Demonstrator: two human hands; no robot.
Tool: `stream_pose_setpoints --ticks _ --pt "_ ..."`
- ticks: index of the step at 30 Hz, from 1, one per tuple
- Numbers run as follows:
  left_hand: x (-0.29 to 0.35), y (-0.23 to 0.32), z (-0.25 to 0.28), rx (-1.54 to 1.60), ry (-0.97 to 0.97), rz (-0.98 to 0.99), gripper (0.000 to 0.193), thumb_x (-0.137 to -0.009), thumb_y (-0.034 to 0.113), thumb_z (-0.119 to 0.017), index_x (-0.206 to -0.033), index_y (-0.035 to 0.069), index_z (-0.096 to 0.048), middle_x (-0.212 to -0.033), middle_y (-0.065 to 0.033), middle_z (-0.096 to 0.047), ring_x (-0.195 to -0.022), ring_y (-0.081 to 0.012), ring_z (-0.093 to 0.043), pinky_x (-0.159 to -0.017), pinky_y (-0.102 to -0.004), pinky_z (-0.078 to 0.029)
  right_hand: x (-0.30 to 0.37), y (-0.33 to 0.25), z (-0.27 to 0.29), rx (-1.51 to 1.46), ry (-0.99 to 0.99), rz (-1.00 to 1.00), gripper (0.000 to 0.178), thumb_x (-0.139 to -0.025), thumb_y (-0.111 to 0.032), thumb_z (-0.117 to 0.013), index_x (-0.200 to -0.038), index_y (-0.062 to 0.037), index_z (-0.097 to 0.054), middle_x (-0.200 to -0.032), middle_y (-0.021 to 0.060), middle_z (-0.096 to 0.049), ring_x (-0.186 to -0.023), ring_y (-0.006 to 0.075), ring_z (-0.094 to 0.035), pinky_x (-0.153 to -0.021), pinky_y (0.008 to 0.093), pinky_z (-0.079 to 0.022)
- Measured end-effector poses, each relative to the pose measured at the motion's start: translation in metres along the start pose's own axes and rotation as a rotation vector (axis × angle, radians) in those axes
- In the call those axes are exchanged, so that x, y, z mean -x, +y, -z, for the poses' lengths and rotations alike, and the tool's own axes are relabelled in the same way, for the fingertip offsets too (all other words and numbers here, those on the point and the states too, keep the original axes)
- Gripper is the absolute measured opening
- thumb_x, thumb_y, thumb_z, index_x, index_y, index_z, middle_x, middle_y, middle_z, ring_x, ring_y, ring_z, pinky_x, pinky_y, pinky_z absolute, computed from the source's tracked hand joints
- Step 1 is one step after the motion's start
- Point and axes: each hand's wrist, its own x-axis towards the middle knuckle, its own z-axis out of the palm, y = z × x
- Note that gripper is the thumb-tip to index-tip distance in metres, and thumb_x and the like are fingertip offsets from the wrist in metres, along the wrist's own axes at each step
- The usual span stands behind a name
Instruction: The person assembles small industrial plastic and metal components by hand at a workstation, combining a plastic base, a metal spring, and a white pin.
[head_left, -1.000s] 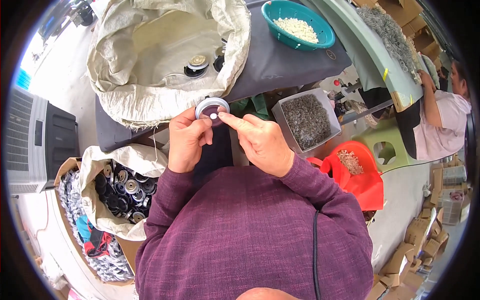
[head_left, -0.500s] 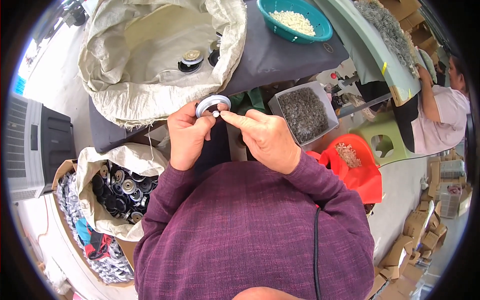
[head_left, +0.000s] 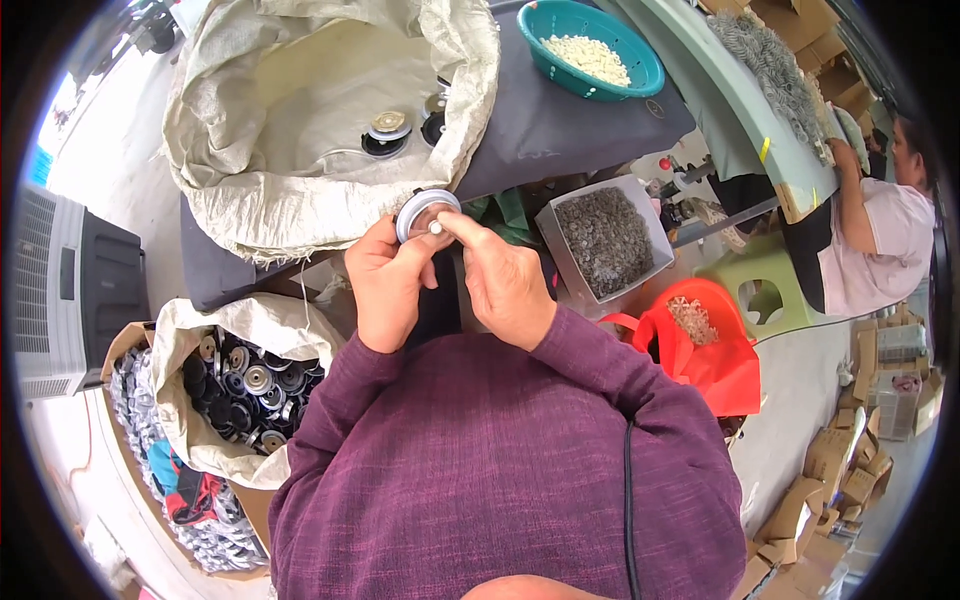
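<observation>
My left hand (head_left: 385,285) grips a round silver metal cap (head_left: 424,212) by its rim, holding it up over the table's near edge. My right hand (head_left: 505,285) pinches a small white plug (head_left: 437,228) with thumb and forefinger and presses it against the inside of the cap. Both hands meet just below the rim of an open white woven sack (head_left: 300,110) that holds two or three finished round parts (head_left: 387,131). My purple sleeves fill the lower part of the view.
A teal basket of white pieces (head_left: 598,45) sits on the grey tabletop (head_left: 560,115). A grey box of small dark parts (head_left: 605,240) and a red bag (head_left: 705,345) lie to my right, a sack of round metal parts (head_left: 245,385) to my left. Another person (head_left: 875,230) works at the far right.
Both hands with the cap stay together near the sack's rim; my right thumb and forefinger have shifted slightly on the white plug. The view has tilted a little.
</observation>
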Motion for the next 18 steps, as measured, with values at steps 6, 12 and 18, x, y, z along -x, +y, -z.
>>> stream_pose_setpoints --ticks 6,12,18 --pt "-0.001 -0.005 0.004 0.391 -0.124 0.228 0.017 -0.085 0.014 -0.06 -0.092 -0.001 -0.058 -0.074 -0.0039 -0.06 -0.046 -0.0088 -0.049 -0.04 -0.0201 -0.033 0.004 0.023 0.001 -0.025 0.024 0.217 0.053 -0.068 0.008 -0.054 -0.118 -0.0085 -0.056 -0.064 0.0102 -0.05 -0.053 0.0282 -0.053 -0.049 0.0342 -0.045" --pt "-0.01 -0.024 0.024 0.532 -0.147 0.341 0.015 -0.087 0.016 -0.058 -0.095 0.004 -0.057 -0.086 -0.0026 -0.061 -0.049 -0.0085 -0.045 -0.041 -0.0207 -0.032 0.039 0.069 0.017 -0.31 0.281 -0.213 0.039 -0.084 0.005 -0.046 -0.122 -0.0019 -0.051 -0.057 0.0004 -0.046 -0.046 0.0078 -0.044 -0.041 0.0239 -0.034" --pt "0.003 -0.029 0.05 0.51 -0.151 0.311 0.014 -0.089 0.014 -0.054 -0.092 0.001 -0.057 -0.083 -0.0059 -0.061 -0.043 -0.0099 -0.043 -0.039 -0.022 -0.031 0.132 0.241 0.062 -0.345 0.625 -1.112 0.047 -0.077 0.005 -0.039 -0.117 -0.0074 -0.059 -0.056 0.0051 -0.051 -0.041 0.0119 -0.043 -0.039 0.0293 -0.036"
